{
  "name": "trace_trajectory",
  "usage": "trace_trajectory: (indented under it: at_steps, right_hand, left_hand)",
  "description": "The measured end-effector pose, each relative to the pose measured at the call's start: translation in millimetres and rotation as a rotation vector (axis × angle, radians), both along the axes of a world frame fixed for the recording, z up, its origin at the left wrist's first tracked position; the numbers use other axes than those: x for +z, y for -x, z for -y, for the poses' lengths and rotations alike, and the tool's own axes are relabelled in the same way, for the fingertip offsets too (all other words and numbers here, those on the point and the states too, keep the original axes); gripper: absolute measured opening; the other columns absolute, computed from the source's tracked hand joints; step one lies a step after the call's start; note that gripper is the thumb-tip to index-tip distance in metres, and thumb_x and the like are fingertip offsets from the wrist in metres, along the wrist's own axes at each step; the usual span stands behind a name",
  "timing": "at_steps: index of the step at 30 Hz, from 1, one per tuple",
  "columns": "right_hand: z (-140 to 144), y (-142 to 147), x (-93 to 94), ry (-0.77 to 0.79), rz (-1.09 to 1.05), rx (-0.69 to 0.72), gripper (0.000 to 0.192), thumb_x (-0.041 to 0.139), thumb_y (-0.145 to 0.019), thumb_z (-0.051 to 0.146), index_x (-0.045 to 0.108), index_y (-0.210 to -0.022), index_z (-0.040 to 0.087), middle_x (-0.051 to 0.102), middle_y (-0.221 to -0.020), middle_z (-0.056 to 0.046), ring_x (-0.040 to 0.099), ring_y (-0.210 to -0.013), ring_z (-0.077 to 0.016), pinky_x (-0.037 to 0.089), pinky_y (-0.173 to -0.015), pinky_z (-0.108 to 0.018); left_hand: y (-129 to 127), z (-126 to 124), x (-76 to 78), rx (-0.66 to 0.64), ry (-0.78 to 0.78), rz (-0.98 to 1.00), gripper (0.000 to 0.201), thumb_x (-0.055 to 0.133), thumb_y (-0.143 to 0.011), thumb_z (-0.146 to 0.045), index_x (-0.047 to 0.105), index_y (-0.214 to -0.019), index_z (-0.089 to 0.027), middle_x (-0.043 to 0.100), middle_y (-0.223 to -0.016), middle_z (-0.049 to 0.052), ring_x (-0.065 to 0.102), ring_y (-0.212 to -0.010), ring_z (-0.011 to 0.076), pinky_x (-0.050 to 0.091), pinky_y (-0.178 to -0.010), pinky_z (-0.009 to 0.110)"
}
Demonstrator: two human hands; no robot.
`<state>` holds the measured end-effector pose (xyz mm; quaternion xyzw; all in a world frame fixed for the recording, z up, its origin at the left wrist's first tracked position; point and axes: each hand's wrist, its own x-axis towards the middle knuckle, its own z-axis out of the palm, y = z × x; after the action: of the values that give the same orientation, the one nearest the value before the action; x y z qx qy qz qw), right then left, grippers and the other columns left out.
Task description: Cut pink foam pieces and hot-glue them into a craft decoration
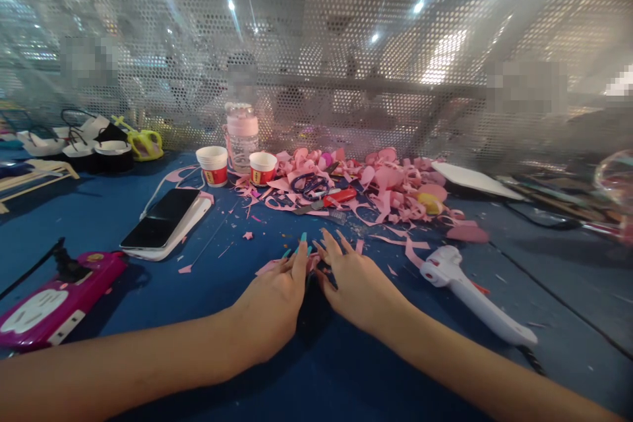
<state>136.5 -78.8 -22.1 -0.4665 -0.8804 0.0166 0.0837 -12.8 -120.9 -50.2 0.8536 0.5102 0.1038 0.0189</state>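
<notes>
Flat, ungripping — left hand [270,303], right hand [359,287] press pink piece [270,266].

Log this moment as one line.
left hand: flat on pink scrap | right hand: flat beside it | nearby: glue gun, phone | surface: blue table

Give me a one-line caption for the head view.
Left hand and right hand press flat on a pink foam piece on the blue table, pink offcuts heaped behind.
</notes>
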Motion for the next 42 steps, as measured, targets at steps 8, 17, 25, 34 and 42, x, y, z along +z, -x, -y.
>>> trace_trajectory:
  at_steps: [8, 17, 25, 34, 42]
  right_hand:
    - [2, 0, 0.7, 0.01, 0.081, -0.007, 0.061, 0.039, -0.074, 0.013, 0.028, -0.131, -0.006, 0.048, -0.122, -0.027, 0.044, -0.115, -0.0328, 0.043, -0.085, -0.045]
    - [2, 0, 0.5, -0.032, 0.06, 0.002, 0.06, 0.041, -0.072, 0.012, 0.034, -0.129, -0.003, 0.051, -0.12, -0.024, 0.048, -0.112, -0.0313, 0.044, -0.086, -0.042]
    - [8, 1, -8.7, -0.137, 0.121, 0.071, 0.054, 0.04, -0.072, 0.009, 0.041, -0.125, -0.001, 0.05, -0.121, -0.024, 0.043, -0.117, -0.0335, 0.038, -0.094, -0.051]
    - [37, 0, -41.3, -0.338, 0.105, 0.095, 0.066, 0.035, -0.061, 0.0, 0.031, -0.127, -0.009, 0.044, -0.125, -0.028, 0.041, -0.118, -0.0306, 0.041, -0.095, -0.046]
    - [29, 4, -15.5, -0.09, 0.09, 0.156, 0.074, 0.038, -0.062, 0.009, 0.02, -0.13, -0.014, 0.028, -0.134, -0.029, 0.028, -0.126, -0.0295, 0.028, -0.103, -0.047]
  left_hand:
    - [-5, 10, -0.6, -0.012, 0.0, 0.084, 0.069, 0.037, -0.075, -0.009, 0.003, -0.134, -0.001, 0.035, -0.133, 0.024, 0.033, -0.125, 0.0268, 0.039, -0.095, 0.04]
    - [-2, 12, 3.1, 0.001, 0.061, 0.152, 0.062, 0.039, -0.079, -0.021, 0.015, -0.133, -0.001, 0.018, -0.14, 0.024, 0.012, -0.131, 0.0294, 0.024, -0.104, 0.048]
    - [0, 9, 5.6, -0.01, 0.082, 0.103, 0.066, 0.041, -0.079, -0.029, 0.018, -0.134, -0.001, 0.019, -0.14, 0.024, 0.014, -0.13, 0.0308, 0.023, -0.104, 0.048]
    - [-1, 9, 8.0, -0.025, 0.098, 0.116, 0.065, 0.041, -0.08, -0.029, 0.018, -0.134, -0.002, 0.021, -0.14, 0.024, 0.018, -0.129, 0.0308, 0.025, -0.103, 0.049]
    - [-1, 10, 6.2, -0.009, 0.069, 0.129, 0.065, 0.04, -0.079, -0.027, 0.016, -0.135, -0.003, 0.021, -0.14, 0.022, 0.019, -0.129, 0.0302, 0.026, -0.103, 0.048]
